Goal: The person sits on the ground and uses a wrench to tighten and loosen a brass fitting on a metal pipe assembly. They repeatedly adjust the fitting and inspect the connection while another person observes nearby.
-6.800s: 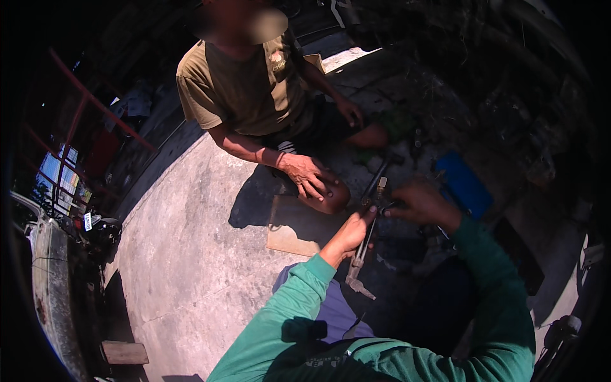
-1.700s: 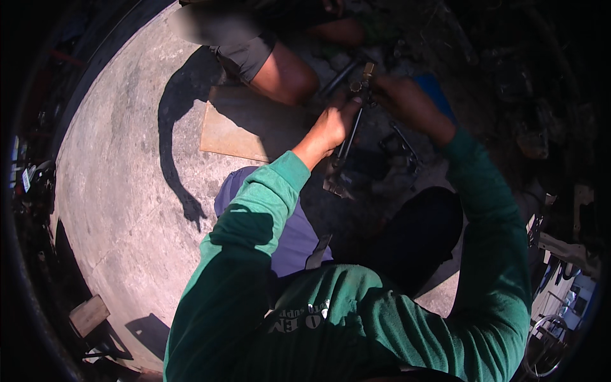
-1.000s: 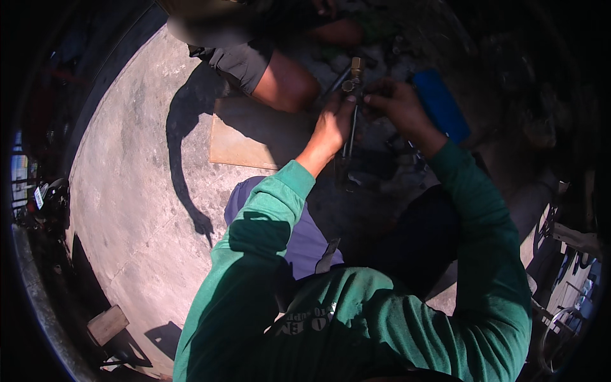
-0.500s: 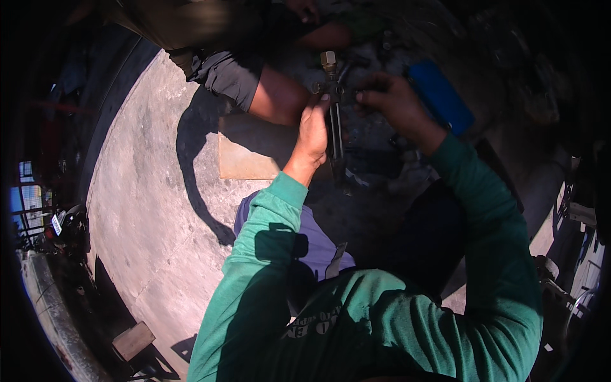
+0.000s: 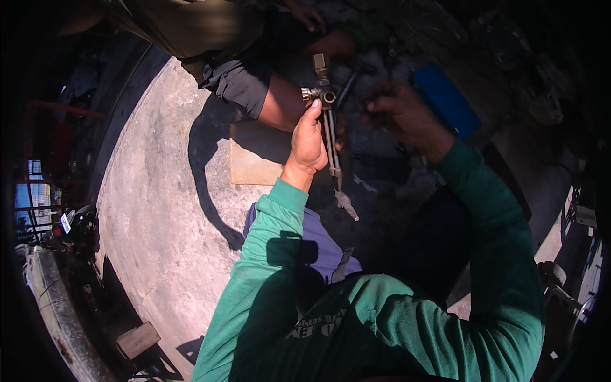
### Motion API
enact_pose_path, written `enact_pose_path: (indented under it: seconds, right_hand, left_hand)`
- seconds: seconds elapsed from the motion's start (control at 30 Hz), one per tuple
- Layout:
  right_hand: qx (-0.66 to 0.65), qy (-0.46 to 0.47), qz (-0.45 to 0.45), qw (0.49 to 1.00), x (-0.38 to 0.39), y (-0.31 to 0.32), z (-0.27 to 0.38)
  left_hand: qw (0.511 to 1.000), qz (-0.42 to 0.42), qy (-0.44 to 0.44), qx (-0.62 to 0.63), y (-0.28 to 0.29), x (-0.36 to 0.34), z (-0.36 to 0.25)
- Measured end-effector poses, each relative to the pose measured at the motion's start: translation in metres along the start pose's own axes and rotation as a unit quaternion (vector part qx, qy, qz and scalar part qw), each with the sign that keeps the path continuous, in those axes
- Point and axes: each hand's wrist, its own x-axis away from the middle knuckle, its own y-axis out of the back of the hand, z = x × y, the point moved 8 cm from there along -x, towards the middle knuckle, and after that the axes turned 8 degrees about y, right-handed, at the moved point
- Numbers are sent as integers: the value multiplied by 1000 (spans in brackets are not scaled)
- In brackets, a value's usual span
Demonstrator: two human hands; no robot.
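Observation:
My left hand point(image 5: 307, 140) is closed around a gas cutting torch point(image 5: 331, 137), held along its long thin tubes with the thumb pointing up. A brass nut and a side valve knob top the torch. Its bent tip points down toward my lap. To the right of the torch, apart from it, my right hand point(image 5: 407, 114) hovers in shadow with curled fingers. What that hand pinches, if anything, is too dark to make out.
A person in dark shorts point(image 5: 235, 86) crouches opposite, close to the torch. A blue flat case point(image 5: 447, 102) lies beyond my right hand. A tan board point(image 5: 253, 164) rests on the concrete floor point(image 5: 159, 178). At lower left is a wooden block point(image 5: 138, 340).
The torch has turned in my left hand, so its valve knob and bent tip now show more clearly. My right hand has shifted slightly right, away from the torch.

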Motion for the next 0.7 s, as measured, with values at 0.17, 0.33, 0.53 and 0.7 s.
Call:
enact_pose_path:
  seconds: [0.17,0.33,0.53,0.7]
  right_hand:
    - [-10,-12,9,1000,2,-2,-1]
    - [-48,-38,8,998,6,-16,-1]
    - [-22,-80,-2,997,2,-28,-8]
    - [-22,-74,-21,997,-3,-33,-13]
  left_hand:
    - [998,-10,-50,-40,-2,5,-9]
    - [997,-12,-71,-37,-4,10,-14]
    - [997,-6,-53,-48,-3,17,-14]
    - [995,-32,-56,-71,-2,20,-17]
